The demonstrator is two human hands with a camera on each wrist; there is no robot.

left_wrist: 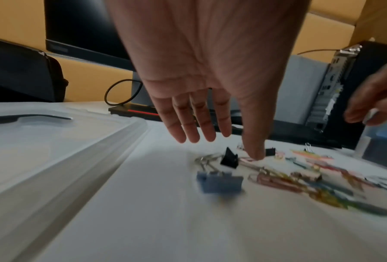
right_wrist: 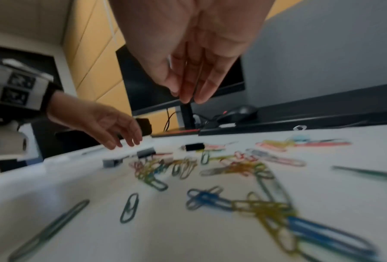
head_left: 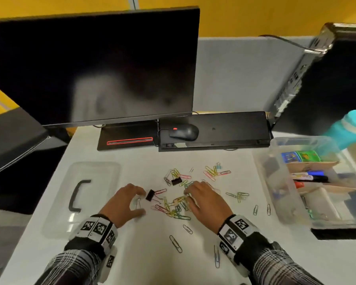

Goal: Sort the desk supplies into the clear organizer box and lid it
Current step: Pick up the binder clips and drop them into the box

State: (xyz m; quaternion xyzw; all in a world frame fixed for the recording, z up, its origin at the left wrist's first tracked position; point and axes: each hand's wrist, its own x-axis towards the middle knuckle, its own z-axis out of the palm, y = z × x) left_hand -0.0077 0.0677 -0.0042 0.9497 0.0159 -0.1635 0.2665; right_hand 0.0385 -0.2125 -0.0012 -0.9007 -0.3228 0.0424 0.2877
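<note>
Coloured paper clips lie scattered in the middle of the white desk, with black binder clips among them. My left hand hovers open at the pile's left edge, fingers arched over a blue binder clip and next to a black one. My right hand hovers open over the pile's right side, fingers straight, holding nothing. The clear organizer box stands at the right with markers and tape inside. Its clear lid with a black handle lies flat at the left.
A monitor stands behind, with a black mouse on a black keyboard. A computer tower and a teal bottle stand at the back right. Loose clips lie near the front edge.
</note>
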